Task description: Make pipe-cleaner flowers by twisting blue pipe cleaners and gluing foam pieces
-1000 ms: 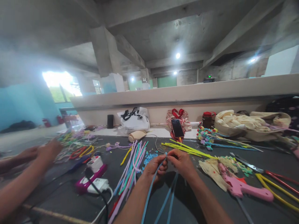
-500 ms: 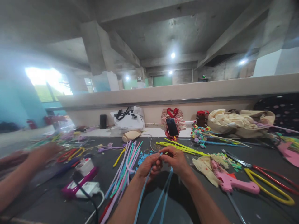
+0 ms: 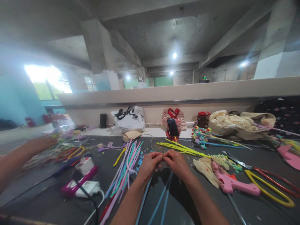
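My left hand [image 3: 149,165] and my right hand [image 3: 176,162] meet at the fingertips in front of me, both pinched closed. A blue pipe cleaner [image 3: 143,200] trails down from my left hand towards the table's near edge. Below my right hand, two more lengths of blue pipe cleaner [image 3: 161,200] fan downward. The pinched spot itself is hidden by my fingers. Small blue clippings [image 3: 140,161] lie just beyond my left hand. Next to my left forearm is a bundle of lilac, pink and teal pipe cleaners [image 3: 126,165].
Yellow-green pipe cleaners [image 3: 185,148] lie beyond my hands. To the right are a pink glue gun [image 3: 234,183] and scissors [image 3: 269,184] with red and yellow handles. A purple power strip [image 3: 81,181] with cords sits left. Another person's arm [image 3: 23,157] reaches in there. A phone [image 3: 172,127] leans at the back.
My fingertips have drawn together, covering the blue piece seen between them before. My left hand has turned slightly inward. The other person's hand at the left has moved up and away.
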Action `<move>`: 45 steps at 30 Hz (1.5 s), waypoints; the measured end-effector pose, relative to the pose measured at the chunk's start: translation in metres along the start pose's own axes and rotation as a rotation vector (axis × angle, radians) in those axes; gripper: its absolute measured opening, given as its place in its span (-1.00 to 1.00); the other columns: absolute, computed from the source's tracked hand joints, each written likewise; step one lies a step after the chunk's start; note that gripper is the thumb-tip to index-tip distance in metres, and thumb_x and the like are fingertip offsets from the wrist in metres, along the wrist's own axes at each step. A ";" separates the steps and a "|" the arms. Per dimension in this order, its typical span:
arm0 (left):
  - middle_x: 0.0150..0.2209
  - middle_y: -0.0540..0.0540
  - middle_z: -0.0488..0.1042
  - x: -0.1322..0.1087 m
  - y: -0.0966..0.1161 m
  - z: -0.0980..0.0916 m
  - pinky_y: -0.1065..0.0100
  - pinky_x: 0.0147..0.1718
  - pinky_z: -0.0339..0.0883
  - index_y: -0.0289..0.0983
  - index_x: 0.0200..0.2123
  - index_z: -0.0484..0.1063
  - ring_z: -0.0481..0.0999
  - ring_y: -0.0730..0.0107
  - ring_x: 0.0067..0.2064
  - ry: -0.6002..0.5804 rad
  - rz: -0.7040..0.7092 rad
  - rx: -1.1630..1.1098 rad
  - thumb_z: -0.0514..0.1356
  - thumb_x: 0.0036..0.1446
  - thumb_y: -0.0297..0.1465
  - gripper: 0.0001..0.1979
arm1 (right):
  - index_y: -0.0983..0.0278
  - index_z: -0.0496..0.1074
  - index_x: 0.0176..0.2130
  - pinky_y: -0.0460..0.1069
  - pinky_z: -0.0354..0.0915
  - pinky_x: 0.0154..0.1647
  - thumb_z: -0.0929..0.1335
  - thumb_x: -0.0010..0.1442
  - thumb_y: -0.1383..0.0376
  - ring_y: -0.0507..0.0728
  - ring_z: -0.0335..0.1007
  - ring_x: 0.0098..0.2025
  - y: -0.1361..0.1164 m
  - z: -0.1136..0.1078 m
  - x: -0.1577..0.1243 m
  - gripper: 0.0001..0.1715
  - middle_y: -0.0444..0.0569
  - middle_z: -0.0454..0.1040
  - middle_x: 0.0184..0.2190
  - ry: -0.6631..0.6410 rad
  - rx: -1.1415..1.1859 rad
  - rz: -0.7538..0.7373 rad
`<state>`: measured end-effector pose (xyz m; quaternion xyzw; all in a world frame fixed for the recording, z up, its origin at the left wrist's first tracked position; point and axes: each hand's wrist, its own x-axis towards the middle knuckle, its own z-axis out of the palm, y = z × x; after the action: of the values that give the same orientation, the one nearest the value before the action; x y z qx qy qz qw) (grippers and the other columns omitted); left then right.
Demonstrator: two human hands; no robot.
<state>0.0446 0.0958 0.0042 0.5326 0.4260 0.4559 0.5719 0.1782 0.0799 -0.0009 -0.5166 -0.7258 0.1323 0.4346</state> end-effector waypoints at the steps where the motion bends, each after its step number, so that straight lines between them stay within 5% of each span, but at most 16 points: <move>1: -0.71 0.07 0.34 -0.001 0.000 0.001 0.60 -0.79 0.04 -0.34 -0.50 0.43 0.25 0.62 -0.73 0.013 0.018 0.045 0.24 -0.23 -0.37 -0.83 | 0.27 0.41 -0.51 -0.11 0.10 -0.46 0.27 0.01 0.37 0.02 0.27 -0.47 0.002 0.001 0.000 -0.86 -0.13 0.40 -0.56 -0.011 -0.008 0.006; 11: -0.66 0.01 0.39 -0.004 -0.004 0.002 0.55 -0.73 0.16 -0.33 -0.53 0.43 0.35 0.53 -0.64 0.025 0.085 0.176 0.22 -0.25 -0.45 -0.90 | 0.27 0.43 -0.52 -0.08 0.12 -0.43 0.30 -0.06 0.41 0.05 0.27 -0.46 0.001 -0.002 0.000 -0.89 -0.11 0.39 -0.57 0.034 0.034 0.090; 18: -0.67 0.07 0.33 -0.002 -0.005 0.003 0.57 -0.74 0.08 -0.31 -0.53 0.37 0.29 0.57 -0.65 0.068 0.128 0.170 0.22 -0.24 -0.40 -0.87 | 0.29 0.43 -0.48 -0.16 0.13 -0.65 0.27 -0.06 0.38 -0.03 0.23 -0.66 -0.005 -0.002 0.000 -0.86 -0.19 0.34 -0.70 -0.023 0.329 0.236; 29: -0.65 0.06 0.34 -0.002 -0.005 0.008 0.50 -0.62 0.10 -0.27 -0.52 0.36 0.26 0.53 -0.62 0.117 0.319 0.372 0.14 -0.14 -0.36 -0.90 | 0.34 0.32 -0.52 -0.19 0.17 -0.71 0.31 -0.17 0.31 -0.07 0.20 -0.68 -0.004 -0.004 0.002 -0.87 -0.20 0.32 -0.68 -0.007 0.748 0.502; 36: -0.56 0.03 0.37 -0.011 -0.004 0.015 0.45 -0.39 0.10 -0.22 -0.59 0.37 0.31 0.46 -0.46 0.146 0.498 0.629 0.12 -0.16 -0.49 -0.92 | 0.36 0.31 -0.64 -0.21 0.09 -0.78 0.27 -0.23 0.41 -0.12 0.09 -0.76 0.006 0.001 0.002 -0.96 -0.21 0.26 -0.77 -0.070 0.826 0.636; 45: -0.51 0.01 0.32 -0.010 -0.011 0.013 0.38 -0.32 0.10 -0.24 -0.56 0.35 0.31 0.42 -0.40 0.150 0.540 0.760 0.06 -0.12 -0.52 -0.89 | 0.35 0.30 -0.65 -0.19 0.15 -0.70 0.27 -0.20 0.40 -0.11 0.12 -0.73 0.006 0.008 0.001 -0.94 -0.23 0.23 -0.78 -0.089 0.813 0.630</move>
<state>0.0554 0.0831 -0.0058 0.7615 0.4488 0.4375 0.1651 0.1758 0.0860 -0.0091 -0.4934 -0.4427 0.5499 0.5081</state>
